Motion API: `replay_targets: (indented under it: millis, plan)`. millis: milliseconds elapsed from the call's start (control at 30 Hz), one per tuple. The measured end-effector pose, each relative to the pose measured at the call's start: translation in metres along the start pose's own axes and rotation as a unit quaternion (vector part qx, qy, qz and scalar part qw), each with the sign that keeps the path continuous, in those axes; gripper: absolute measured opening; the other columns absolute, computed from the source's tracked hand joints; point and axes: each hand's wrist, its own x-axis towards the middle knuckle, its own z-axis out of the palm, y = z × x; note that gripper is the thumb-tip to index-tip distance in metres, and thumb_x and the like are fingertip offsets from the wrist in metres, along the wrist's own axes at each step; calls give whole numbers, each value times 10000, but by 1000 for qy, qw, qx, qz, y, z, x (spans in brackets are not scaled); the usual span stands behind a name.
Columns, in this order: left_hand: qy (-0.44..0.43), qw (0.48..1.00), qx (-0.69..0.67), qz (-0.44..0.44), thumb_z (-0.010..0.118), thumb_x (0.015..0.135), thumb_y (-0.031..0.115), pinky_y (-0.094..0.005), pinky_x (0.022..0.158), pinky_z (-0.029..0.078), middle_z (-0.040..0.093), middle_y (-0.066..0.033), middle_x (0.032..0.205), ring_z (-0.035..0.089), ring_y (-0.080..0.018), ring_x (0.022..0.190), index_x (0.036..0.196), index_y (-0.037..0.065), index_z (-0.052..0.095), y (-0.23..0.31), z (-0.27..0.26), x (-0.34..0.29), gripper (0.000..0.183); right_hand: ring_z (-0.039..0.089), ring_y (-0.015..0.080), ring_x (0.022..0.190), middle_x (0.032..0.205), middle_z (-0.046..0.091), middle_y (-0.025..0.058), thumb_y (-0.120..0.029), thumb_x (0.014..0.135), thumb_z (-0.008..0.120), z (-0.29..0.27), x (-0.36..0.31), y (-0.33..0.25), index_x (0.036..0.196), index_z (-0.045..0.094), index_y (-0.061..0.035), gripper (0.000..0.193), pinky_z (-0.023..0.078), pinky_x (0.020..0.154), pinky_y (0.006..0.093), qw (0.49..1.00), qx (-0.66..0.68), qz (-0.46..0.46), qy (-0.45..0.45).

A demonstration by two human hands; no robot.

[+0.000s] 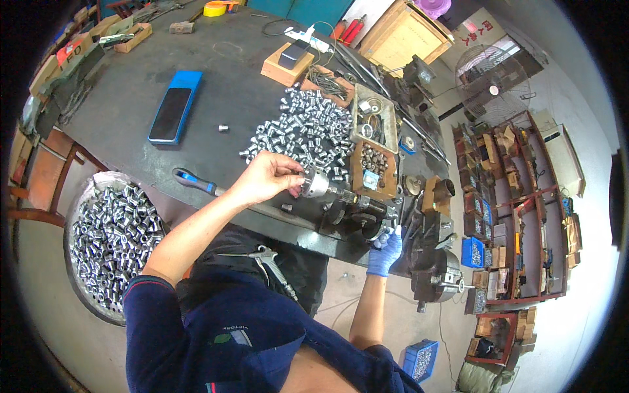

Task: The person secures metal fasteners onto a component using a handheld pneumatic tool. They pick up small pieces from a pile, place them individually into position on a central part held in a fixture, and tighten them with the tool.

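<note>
My bare left hand point(272, 177) is closed in a pinch at the front of a silver drill chuck point(316, 183). Whatever small piece lies between the fingertips is hidden. The chuck sits on a dark bench-mounted spindle machine point(350, 211) at the table's near edge. My right hand point(385, 247), in a pale blue-white glove, has its fingers curled at the right end of that machine; what they grip is too small to make out. Just beyond my left hand spreads a heap of short silver metal fittings point(301, 128). One loose metal fitting point(287, 207) lies near the chuck.
A round perforated metal basin point(69, 245) full of fittings stands at left. On the table are a blue-cased phone point(173, 108), a blue-black handled tool point(190, 179), a parts box point(357, 171) and a bench vise point(436, 278). An air blow gun point(270, 261) hangs before me.
</note>
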Motion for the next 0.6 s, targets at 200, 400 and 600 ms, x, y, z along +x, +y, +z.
replay_targets:
  millis: [200,400,600]
  plan:
    - [-37,999,7,27,623,740,-71,-251,697,500,641,-89,815,614,-127,747,938,-58,600,0,-6,8,200,373,67,368,485,441,-12,-318,873,540,8,-19,-20,720,547,-51,308,270,316,187,998,-34,-8,-49]
    - [-22,996,71,46,655,713,-54,-256,751,486,651,-80,870,601,-117,821,941,-33,622,3,-5,3,232,312,62,332,458,409,-16,-374,888,494,54,-27,-67,702,568,-64,369,225,283,193,991,-45,-71,-109]
    - [-16,986,138,89,676,708,-11,-259,750,477,655,-85,889,600,-118,818,943,-14,633,3,-5,0,238,361,75,358,492,451,8,-330,913,448,71,55,-68,725,552,-53,351,270,304,197,977,87,12,-196]
